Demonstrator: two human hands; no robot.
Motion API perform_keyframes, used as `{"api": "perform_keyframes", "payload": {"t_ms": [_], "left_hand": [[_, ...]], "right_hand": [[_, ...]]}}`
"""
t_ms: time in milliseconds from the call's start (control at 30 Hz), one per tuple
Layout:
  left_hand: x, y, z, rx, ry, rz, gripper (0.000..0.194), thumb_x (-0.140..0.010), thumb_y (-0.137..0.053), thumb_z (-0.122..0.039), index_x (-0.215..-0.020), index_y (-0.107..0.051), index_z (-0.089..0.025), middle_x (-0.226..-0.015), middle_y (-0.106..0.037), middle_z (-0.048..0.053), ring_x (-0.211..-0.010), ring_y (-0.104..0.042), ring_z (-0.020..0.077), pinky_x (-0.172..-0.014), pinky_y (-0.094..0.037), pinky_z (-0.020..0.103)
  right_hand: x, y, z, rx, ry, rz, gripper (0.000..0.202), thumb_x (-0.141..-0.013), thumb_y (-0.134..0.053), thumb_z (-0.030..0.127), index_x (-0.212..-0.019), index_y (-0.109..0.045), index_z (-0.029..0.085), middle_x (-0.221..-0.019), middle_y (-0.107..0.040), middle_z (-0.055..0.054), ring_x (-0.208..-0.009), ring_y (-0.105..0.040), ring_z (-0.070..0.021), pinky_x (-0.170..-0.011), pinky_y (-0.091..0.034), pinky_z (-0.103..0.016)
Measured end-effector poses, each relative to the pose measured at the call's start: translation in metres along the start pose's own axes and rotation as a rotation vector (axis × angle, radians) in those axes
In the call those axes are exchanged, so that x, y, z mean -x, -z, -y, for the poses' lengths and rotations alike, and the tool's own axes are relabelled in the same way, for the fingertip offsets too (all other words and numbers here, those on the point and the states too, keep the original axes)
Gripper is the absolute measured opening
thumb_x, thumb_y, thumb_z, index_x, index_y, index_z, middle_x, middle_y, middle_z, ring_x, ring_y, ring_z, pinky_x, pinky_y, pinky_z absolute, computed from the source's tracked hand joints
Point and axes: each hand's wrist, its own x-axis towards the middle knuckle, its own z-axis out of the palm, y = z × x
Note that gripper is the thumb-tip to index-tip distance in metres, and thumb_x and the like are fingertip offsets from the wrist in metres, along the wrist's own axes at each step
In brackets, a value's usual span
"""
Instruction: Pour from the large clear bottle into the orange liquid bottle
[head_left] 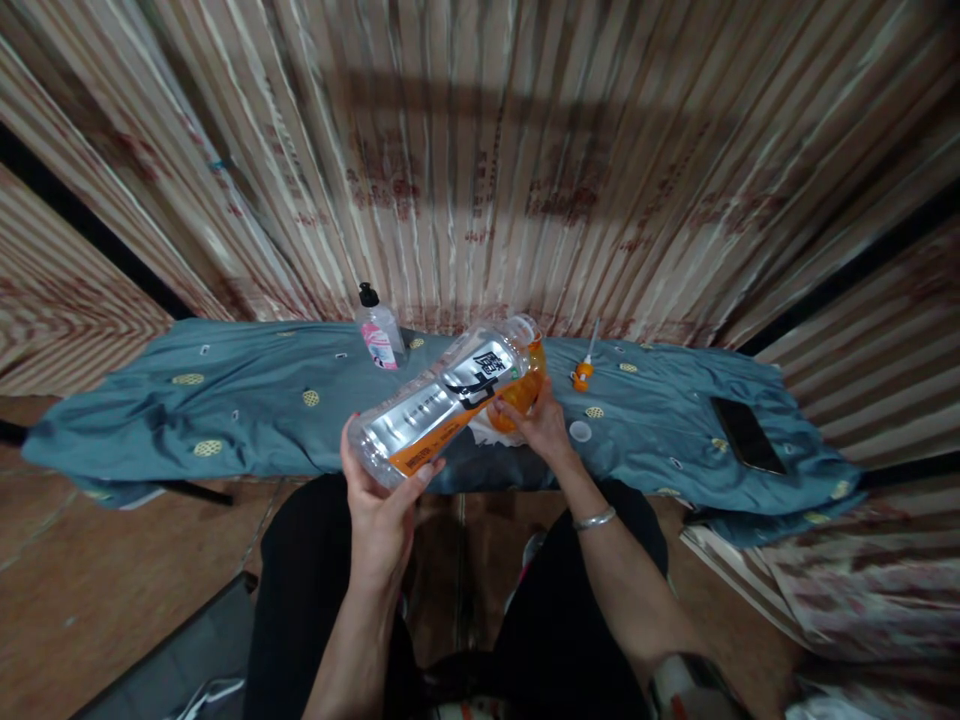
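Note:
My left hand (382, 505) is closed round the base of a large clear plastic bottle (442, 400) with a silver and orange label. The bottle is tilted, its neck pointing up and to the right, over the top of an orange bottle (506, 415). My right hand (538, 420) is wrapped round the orange bottle, which is partly hidden behind the clear one. Under the orange bottle lies something white, like tissue (487, 436). An orange pump top (583, 375) with a pale tube and a small round clear cap (580, 431) lie to the right.
A blue-green cloth (262, 400) covers the narrow table. A clear bottle with a black top and pink label (381, 332) stands at the back left. A dark phone (746, 435) lies at the right. A striped curtain (465, 150) hangs close behind the table.

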Motion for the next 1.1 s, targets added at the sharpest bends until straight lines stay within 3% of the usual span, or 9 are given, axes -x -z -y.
{"api": "perform_keyframes", "payload": {"t_ms": [400, 667, 767, 1100], "left_hand": [[-0.003, -0.003, 0.000, 0.014, 0.029, -0.034, 0.104, -0.049, -0.103, -0.027, -0.141, -0.058, -0.040, -0.154, -0.057, 0.007, -0.117, -0.070, 0.0274, -0.083, -0.067, 0.035], [-0.007, 0.006, 0.008, 0.023, 0.017, 0.022, 0.097, -0.052, -0.102, -0.025, -0.138, -0.061, -0.041, -0.152, -0.059, 0.006, -0.110, -0.073, 0.0235, -0.081, -0.066, 0.032], [-0.010, 0.013, 0.011, -0.003, 0.076, 0.091, 0.100, -0.055, -0.101, -0.021, -0.142, -0.057, -0.042, -0.154, -0.058, 0.007, -0.116, -0.073, 0.0264, -0.089, -0.067, 0.039], [-0.005, -0.001, 0.010, 0.014, 0.021, -0.004, 0.088, -0.059, -0.100, -0.028, -0.137, -0.061, -0.038, -0.147, -0.064, 0.007, -0.106, -0.075, 0.0233, -0.080, -0.067, 0.034]], "right_hand": [[-0.003, 0.000, -0.003, 0.006, 0.007, 0.009, 0.072, -0.077, -0.084, 0.047, -0.137, -0.054, 0.020, -0.116, -0.080, -0.012, -0.105, -0.079, -0.0371, -0.092, -0.063, -0.050], [-0.004, 0.005, -0.006, 0.003, 0.011, 0.025, 0.074, -0.075, -0.085, 0.051, -0.135, -0.056, 0.018, -0.119, -0.079, -0.014, -0.109, -0.078, -0.0379, -0.095, -0.062, -0.051], [-0.005, 0.006, -0.007, 0.011, 0.010, 0.032, 0.075, -0.075, -0.085, 0.052, -0.135, -0.056, 0.018, -0.118, -0.080, -0.014, -0.108, -0.079, -0.0381, -0.095, -0.062, -0.051], [-0.005, 0.005, -0.007, 0.027, 0.034, 0.034, 0.078, -0.076, -0.086, 0.049, -0.140, -0.056, 0.017, -0.120, -0.080, -0.015, -0.109, -0.079, -0.0384, -0.094, -0.063, -0.051]]}}
